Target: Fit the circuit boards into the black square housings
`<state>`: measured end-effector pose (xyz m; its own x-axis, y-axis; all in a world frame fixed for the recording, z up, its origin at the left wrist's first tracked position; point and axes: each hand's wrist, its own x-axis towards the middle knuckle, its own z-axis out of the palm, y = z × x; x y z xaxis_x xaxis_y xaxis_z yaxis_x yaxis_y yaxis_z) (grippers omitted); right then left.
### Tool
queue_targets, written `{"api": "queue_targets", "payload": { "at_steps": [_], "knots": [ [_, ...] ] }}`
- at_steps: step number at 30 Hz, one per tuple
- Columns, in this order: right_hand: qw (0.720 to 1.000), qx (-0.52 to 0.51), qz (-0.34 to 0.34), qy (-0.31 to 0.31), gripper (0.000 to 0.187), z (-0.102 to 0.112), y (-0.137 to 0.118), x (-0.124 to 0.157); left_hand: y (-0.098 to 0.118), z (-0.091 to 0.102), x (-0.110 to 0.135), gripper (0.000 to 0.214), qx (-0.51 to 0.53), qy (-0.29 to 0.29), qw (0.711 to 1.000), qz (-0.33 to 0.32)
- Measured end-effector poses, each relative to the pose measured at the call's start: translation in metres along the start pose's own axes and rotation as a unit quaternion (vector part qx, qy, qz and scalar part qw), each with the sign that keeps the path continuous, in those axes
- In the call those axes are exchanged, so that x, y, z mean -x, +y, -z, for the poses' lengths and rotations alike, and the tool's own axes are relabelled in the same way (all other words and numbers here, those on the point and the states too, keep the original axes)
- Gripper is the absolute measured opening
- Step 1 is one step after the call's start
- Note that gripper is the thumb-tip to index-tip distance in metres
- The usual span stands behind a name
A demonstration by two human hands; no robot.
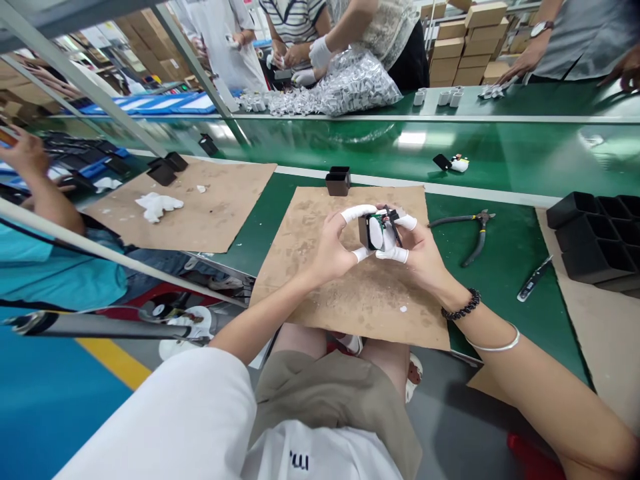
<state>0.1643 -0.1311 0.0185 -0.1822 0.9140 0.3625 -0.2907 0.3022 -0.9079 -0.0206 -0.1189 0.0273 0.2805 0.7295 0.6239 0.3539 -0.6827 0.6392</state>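
Both my hands are raised over a sheet of brown cardboard point(295, 267), with white covers on the fingertips. My left hand point(336, 248) is closed around a small black plastic case point(365, 233), thumb below and fingers above. In my right hand point(420, 252), a white-wrapped insert with a green circuit board point(384, 235) and a black end piece is pinched at the case's open side. The insert meets the case mouth; how deep it sits inside I cannot tell. Two black cases point(339, 181) stand at the cardboard's far edge.
Diagonal cutters point(481, 230) and a dark pen-like tool point(534, 279) lie to the right, near stacked black cases point(593, 233). On the green belt point(350, 143) rests another white-wrapped assembly point(457, 163). Co-workers handle white parts across it; another person sits left beside a metal post.
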Motion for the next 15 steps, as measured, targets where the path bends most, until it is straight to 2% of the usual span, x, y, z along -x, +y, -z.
{"api": "queue_targets", "payload": {
  "at_steps": [9, 15],
  "knots": [
    [1.000, 0.010, -0.001, 0.002, 0.060, -0.001, -0.001, 0.001, 0.000, -0.001, 0.003, 0.059, -0.013, 0.000, 1.000, -0.006],
    [1.000, 0.012, -0.003, 0.002, 0.061, -0.001, -0.014, 0.002, -0.005, 0.005, -0.002, 0.056, -0.063, -0.002, 0.998, -0.014]
  ]
}}
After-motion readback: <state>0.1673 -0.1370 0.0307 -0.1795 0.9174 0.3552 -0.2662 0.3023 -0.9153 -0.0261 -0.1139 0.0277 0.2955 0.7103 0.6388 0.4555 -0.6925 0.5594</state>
